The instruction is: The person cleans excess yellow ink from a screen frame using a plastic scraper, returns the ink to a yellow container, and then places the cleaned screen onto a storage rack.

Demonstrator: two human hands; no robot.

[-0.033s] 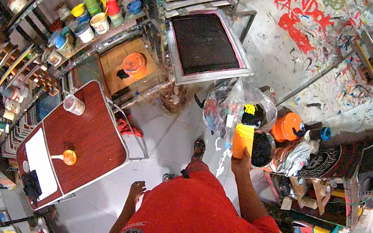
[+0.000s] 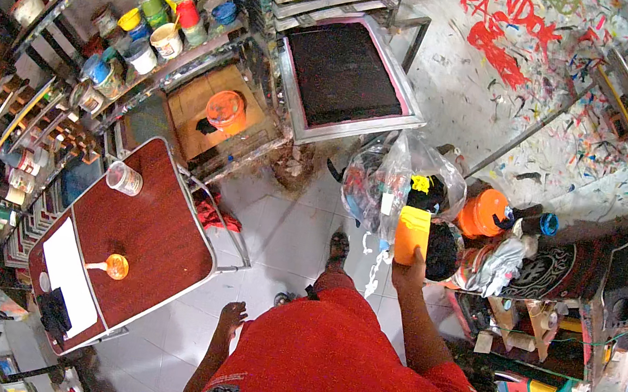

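While fingers of the right hand grip a yellow-orange block by its near end, the left hand hangs loosely open at eight o'clock. Clear plastic bag at eleven. Holding step, I guess; next move needs a steady grip.
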